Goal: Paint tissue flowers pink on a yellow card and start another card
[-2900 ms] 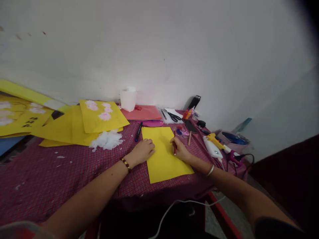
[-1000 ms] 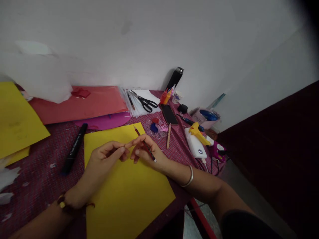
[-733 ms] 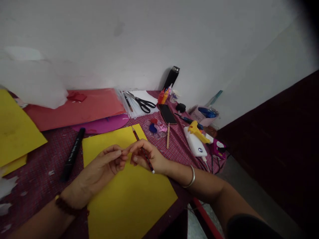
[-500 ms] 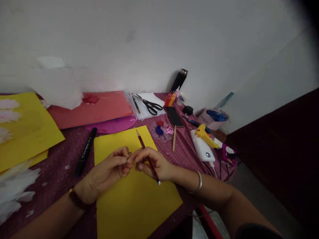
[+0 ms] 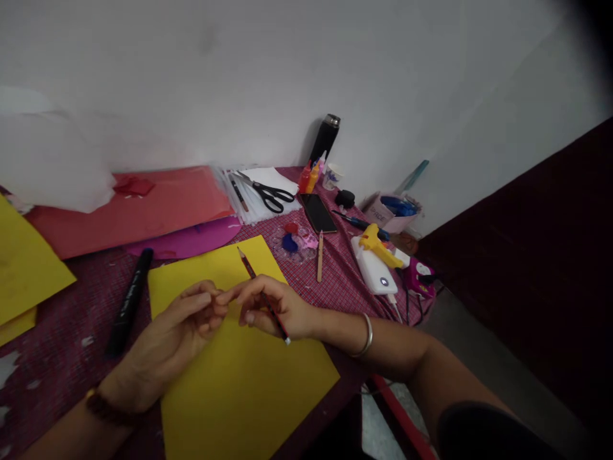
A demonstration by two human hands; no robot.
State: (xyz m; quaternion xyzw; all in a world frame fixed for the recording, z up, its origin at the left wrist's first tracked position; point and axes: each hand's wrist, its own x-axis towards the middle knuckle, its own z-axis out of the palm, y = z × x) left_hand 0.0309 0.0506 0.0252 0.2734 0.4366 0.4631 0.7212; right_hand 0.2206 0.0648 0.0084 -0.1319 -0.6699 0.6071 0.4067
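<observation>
My right hand [image 5: 275,306] is closed round a red-and-black pencil [image 5: 268,303], its point aimed up and away and its white end toward me. The right index finger reaches out to the fingertips of my left hand [image 5: 184,329]. Those left fingers are pinched together; whether anything small sits between them is hidden. Under both hands lies a yellow sheet [image 5: 244,390], with no marks that I can make out. A black marker [image 5: 129,303] rests just left of the sheet, beside my left hand.
Behind lie a red sheet [image 5: 158,211], black-handled scissors [image 5: 268,195] and a phone [image 5: 317,213]. Blobs of paint [image 5: 290,241] and a wooden stick [image 5: 320,257] are right of the sheet. Farther right are a white power bank [image 5: 376,271], a yellow glue gun [image 5: 378,244] and cables.
The view has swung to the right, so the things on the table appear farther left. Both hands keep much the same pose, fingertips together, and the pencil stays in my right hand.
</observation>
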